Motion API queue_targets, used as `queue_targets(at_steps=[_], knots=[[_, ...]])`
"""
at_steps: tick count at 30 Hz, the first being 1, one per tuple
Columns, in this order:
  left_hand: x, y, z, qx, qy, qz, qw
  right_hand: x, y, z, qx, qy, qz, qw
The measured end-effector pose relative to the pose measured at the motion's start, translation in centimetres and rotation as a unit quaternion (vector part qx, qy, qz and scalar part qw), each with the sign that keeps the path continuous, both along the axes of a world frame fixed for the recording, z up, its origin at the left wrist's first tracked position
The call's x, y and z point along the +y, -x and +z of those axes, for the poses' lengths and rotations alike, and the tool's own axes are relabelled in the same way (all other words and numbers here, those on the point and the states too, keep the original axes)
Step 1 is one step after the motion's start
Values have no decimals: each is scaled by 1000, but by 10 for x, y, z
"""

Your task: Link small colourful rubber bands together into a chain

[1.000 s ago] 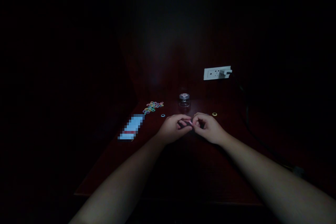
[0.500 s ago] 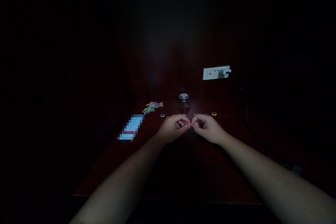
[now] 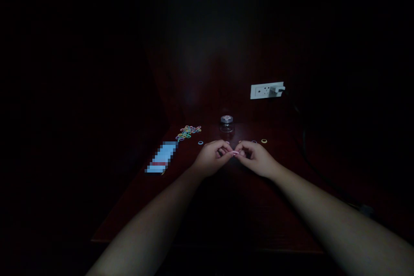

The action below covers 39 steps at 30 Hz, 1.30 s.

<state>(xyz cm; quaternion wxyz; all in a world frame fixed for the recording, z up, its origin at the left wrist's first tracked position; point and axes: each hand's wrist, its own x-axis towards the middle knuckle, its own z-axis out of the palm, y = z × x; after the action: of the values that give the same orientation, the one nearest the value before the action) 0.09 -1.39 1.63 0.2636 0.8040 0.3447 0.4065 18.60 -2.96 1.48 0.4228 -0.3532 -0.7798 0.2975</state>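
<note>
Between my fingertips is a small pink hair tie [image 3: 236, 152]. My left hand [image 3: 214, 156] pinches its left side and my right hand [image 3: 256, 158] pinches its right side, both just above the table. Behind the hands lies a row of single hair ties: a blue one [image 3: 200, 142] to the left, a yellow one [image 3: 264, 141] and a purple one [image 3: 254, 141] to the right. Others in the row are partly hidden by my fingers. A loose pile of coloured hair ties [image 3: 186, 132] rests at the back left.
A clear jar with a lid [image 3: 227, 124] stands at the back of the dark red table [image 3: 233, 224]. At the left lies a phone [image 3: 162, 157] with a blurred-out screen. A white wall socket [image 3: 267, 90] holds a plug, whose dark cable runs down the right side.
The pink hair tie shows more plainly between my fingertips now. Both hands stay in nearly the same place, and the things on the table have not moved.
</note>
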Motion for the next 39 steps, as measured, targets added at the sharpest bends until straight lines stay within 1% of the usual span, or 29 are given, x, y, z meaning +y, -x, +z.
queue_targets(at_steps=[7,12,17,21,24,26,30,34,39], knots=[[0,-1,-1,2,-1,1,1000,1,-1,-1,-7,-12,-6,1000],[-1,-1,1,15,-32,2,999,2,-1,-2,-32,-26,-5,999],[-3,1,6,52,-75,-13,996,2,-2,-1,-40,-34,-1,999],[-2,4,7,83,-79,-6,993,3,-3,-2,-48,-48,-10,998],[-2,4,7,99,-77,-13,992,4,-4,-3,-56,-57,-12,997],[-2,3,7,97,-74,-18,992,4,-4,-4,-56,-58,-10,997],[-5,1,9,64,-70,-19,995,3,-4,-3,-43,-46,-3,998],[-7,0,12,43,-96,-10,994,3,-3,-4,-28,-39,-1,999],[-7,1,12,40,-112,5,993,3,-3,-3,-27,-51,-15,998]])
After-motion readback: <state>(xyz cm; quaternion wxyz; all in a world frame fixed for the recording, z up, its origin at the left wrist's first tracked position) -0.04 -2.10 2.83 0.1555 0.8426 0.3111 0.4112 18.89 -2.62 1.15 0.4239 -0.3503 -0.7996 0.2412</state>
